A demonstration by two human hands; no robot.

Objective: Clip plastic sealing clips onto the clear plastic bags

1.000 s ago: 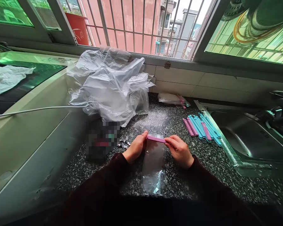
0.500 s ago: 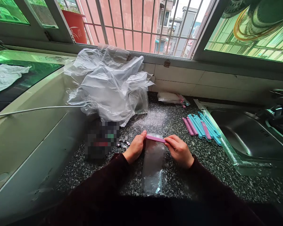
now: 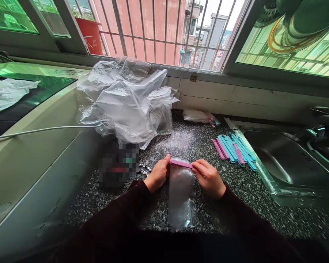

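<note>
Nearest, dark sleeves (image 3: 244,213) were seen, both reaching in from the bottom edge. A clear bag (image 3: 181,204) was laid lengthwise on the speckled worktop (image 3: 230,212), b/w the two hands; its lower end had been shifted a touch to the R vs. 0.5 s ago, & the bright gleam there was now smaller. A pink clip (image 3: 181,164) was set across the bag nr its far end, w/ a short bit of plastic showing beyond. The clip's L end was gripped by the L hand (image 3: 158,174), thumb up on it; its R end was pinched b/w thumb & fingers of the R hand (image 3: 210,179). Grip was unchanged from before; whether the clip was fully fastened couldn't be told.

To the L, a pixelated dark patch (image 3: 117,166) couldn't be made out; a beaded string (image 3: 146,169) was partly seen b/w it & the L hand. Just past the clip, a whitish patch (image 3: 179,140) was spread on the stone, powder or glare unclear. Blue clips (image 3: 230,149) & a few pink ones were lined up beside the metal sink (image 3: 287,157), undisturbed. Further back, crumpled plastic (image 3: 126,109) was heaped at L, & a small packet (image 3: 196,116) was left by the tiles. Farthest, a barred window (image 3: 153,34) was seen, sitting slightly lower in view than 0.5 s ago.
</note>
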